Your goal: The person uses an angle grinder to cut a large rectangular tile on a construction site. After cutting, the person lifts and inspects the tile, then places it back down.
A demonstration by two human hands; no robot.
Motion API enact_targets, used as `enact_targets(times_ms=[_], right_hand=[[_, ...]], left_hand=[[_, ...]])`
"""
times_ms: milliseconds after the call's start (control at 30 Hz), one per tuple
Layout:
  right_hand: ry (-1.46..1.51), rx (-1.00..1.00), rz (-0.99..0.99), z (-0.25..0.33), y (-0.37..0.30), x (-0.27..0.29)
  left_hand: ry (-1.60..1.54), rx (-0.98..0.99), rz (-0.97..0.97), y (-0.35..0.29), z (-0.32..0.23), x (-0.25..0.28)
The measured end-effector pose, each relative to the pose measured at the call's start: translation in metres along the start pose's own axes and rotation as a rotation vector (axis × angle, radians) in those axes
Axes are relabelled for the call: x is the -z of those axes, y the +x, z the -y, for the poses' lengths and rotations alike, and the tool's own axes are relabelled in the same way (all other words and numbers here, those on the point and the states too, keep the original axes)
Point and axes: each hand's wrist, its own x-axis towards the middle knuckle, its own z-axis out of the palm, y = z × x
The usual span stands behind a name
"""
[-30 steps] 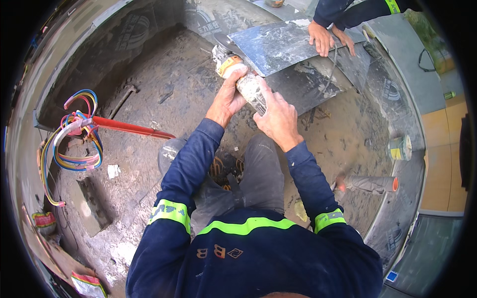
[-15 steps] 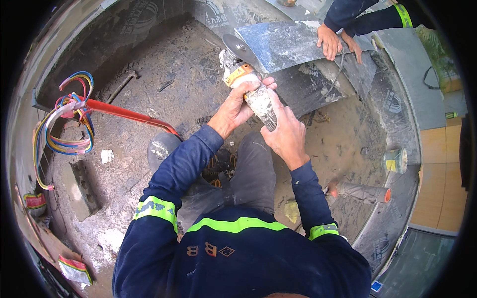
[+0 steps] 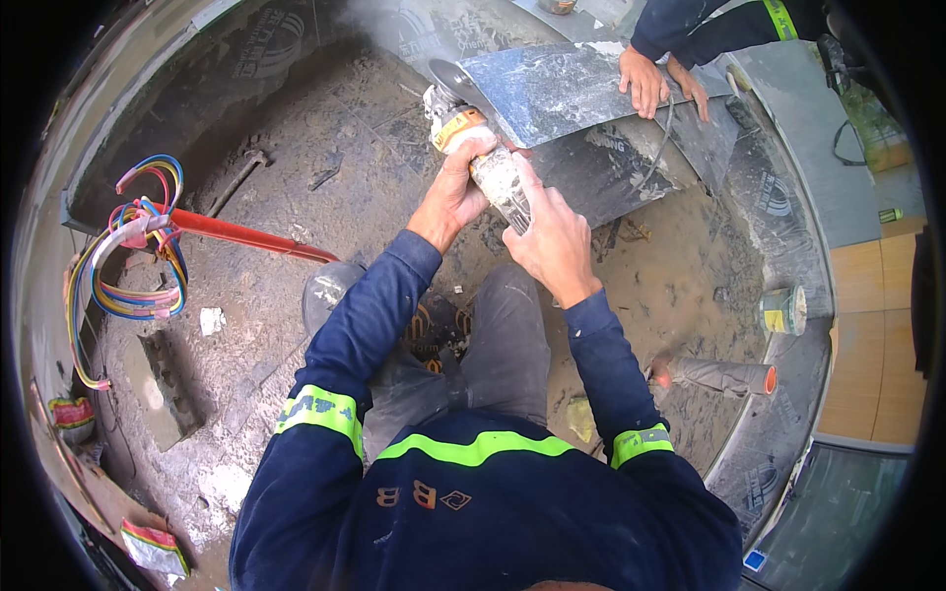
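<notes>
Both hands, left hand (image 3: 455, 192) and right hand (image 3: 554, 241), clamped around angle grinder (image 3: 473, 148); disc at grey tile (image 3: 552, 89) edge, cut barely begun, most length uncut.

An angle grinder (image 3: 473, 148) sat between both hands at the centre, the left hand (image 3: 455, 192) on its front part and the right hand (image 3: 552, 236) just behind on its body. Its disc met the near edge of a flat tile (image 3: 552, 89) lying ahead on the dusty floor (image 3: 345, 128). A co-worker's hands (image 3: 660, 79) rested on the tile's far right side. A bundle of cables (image 3: 133, 256) hung far left, with a pipe (image 3: 246, 234) running from it toward the knees. A tube (image 3: 724, 376) and a roll of tape (image 3: 785, 310) lay to the right
</notes>
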Motion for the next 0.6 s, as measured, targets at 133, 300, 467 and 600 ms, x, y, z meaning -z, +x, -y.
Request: enact_targets(times_ms=[133,300,467,600], right_hand=[[-0.025,-0.017,0.01,0.005,0.006,-0.001],[-0.058,-0.029,0.018,0.006,0.009,-0.001],[-0.01,-0.007,0.012,0.004,0.001,0.003],[0.002,-0.008,0.008,0.0,-0.014,0.007]], left_hand=[[-0.075,0.026,-0.017,0.008,-0.004,0.009],[-0.069,0.014,-0.032,0.009,-0.006,0.005],[-0.043,0.039,-0.037,-0.003,-0.003,-0.01],[-0.023,0.033,-0.043,-0.018,0.006,-0.02]])
